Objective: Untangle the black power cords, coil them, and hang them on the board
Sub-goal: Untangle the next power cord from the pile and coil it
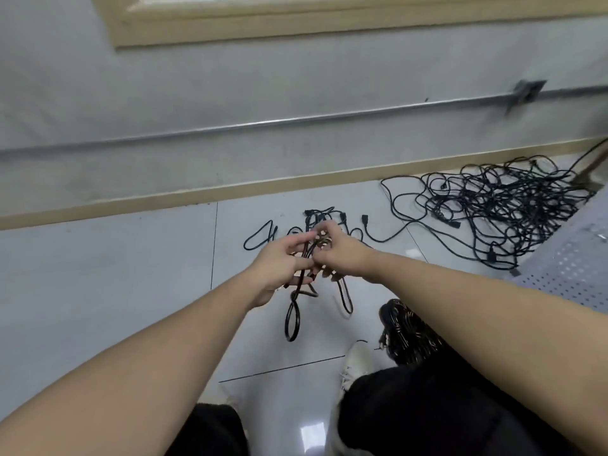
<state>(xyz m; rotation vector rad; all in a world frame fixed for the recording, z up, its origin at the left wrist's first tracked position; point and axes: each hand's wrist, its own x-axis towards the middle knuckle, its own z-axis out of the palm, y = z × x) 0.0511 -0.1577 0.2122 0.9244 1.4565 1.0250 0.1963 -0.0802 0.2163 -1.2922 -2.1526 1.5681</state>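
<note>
hands meet above the tiled floor [131, 274]: left hand [279, 264] curls round a black cord [292, 320] whose loops hang below, right hand [339, 251] pinches the same cord at the knot; big tangle of black cords [500, 199] lies well apart by the wall at right

At centre frame we hold a black cord [292, 311] between our left hand [279, 264] and right hand [339, 251], loops dangling. At right, we see a tangled cord pile [500, 205] on the floor [115, 274].
</note>
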